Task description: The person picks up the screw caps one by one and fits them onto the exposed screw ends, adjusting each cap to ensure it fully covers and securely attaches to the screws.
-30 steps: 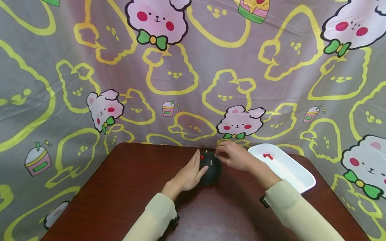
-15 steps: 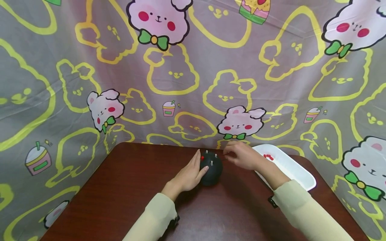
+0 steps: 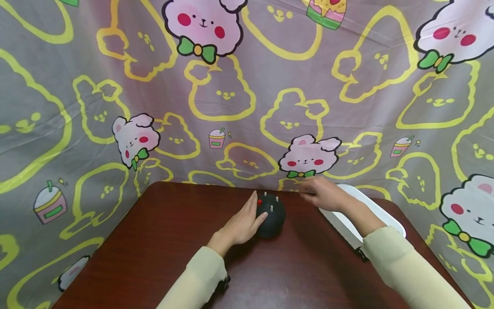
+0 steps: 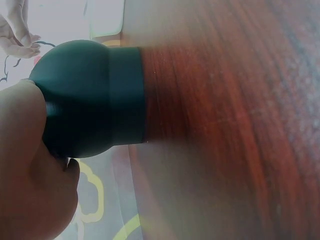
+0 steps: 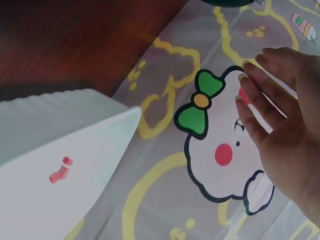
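My left hand [image 3: 241, 222] rests against the left side of a black ball-shaped stand [image 3: 268, 223], fingers straight along it and thumb on its front. Three short metal pegs [image 3: 272, 208] stick up from the top, and a small red piece [image 3: 260, 201] sits near my left fingertips. The left wrist view shows the stand's round body [image 4: 80, 100] on a cylindrical base. My right hand [image 3: 328, 195] is in the air at the near-left edge of the white tray [image 3: 343, 225]. In the right wrist view that hand [image 5: 285, 110] has loosely bent fingers and nothing between them.
Inside the tray, several small red pieces [image 5: 61, 172] lie together; in the head view my right hand and forearm hide them. A cartoon-print cloth [image 3: 239, 107] hangs behind the brown table [image 3: 173, 240].
My right hand has moved away from a peg on the stand, rightward to the tray. The left hand and the stand have stayed in place.
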The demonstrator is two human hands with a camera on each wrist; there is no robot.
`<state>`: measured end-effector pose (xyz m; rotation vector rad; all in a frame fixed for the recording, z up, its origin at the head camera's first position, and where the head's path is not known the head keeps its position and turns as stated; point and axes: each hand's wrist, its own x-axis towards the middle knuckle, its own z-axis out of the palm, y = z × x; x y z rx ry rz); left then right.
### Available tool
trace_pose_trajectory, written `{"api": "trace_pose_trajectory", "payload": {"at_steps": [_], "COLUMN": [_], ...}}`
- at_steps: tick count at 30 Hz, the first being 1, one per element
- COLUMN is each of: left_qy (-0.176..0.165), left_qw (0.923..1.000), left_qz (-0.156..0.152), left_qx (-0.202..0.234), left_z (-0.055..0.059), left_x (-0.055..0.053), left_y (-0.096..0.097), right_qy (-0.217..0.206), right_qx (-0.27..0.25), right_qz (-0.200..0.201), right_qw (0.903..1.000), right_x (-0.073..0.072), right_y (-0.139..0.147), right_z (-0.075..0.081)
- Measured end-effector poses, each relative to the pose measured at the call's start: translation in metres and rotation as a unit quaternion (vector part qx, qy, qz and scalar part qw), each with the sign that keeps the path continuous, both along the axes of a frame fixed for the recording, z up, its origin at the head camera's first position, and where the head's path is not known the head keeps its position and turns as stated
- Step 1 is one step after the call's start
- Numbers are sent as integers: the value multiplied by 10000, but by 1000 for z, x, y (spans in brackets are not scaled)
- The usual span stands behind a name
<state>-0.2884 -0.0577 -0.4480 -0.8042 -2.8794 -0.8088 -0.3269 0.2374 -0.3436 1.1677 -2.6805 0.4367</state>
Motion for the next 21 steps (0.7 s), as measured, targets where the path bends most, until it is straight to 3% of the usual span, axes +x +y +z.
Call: {"api": "trace_pose_trajectory", "payload": {"at_steps": [8, 21], "left_qy": [31, 22], "left_qw": [10000, 10000], "left_qz": [-2, -4], "left_qx": [-7, 45], "left_z": [0, -1], "left_x": [-1, -1], "left_y": [1, 0], "right_qy": [-191, -403], "right_qx": [-61, -50], "right_qz": [-272, -647], "right_qw": [9994, 9971], "right_x": [-5, -22], "right_y": [16, 56], "right_z": [4, -9]}}
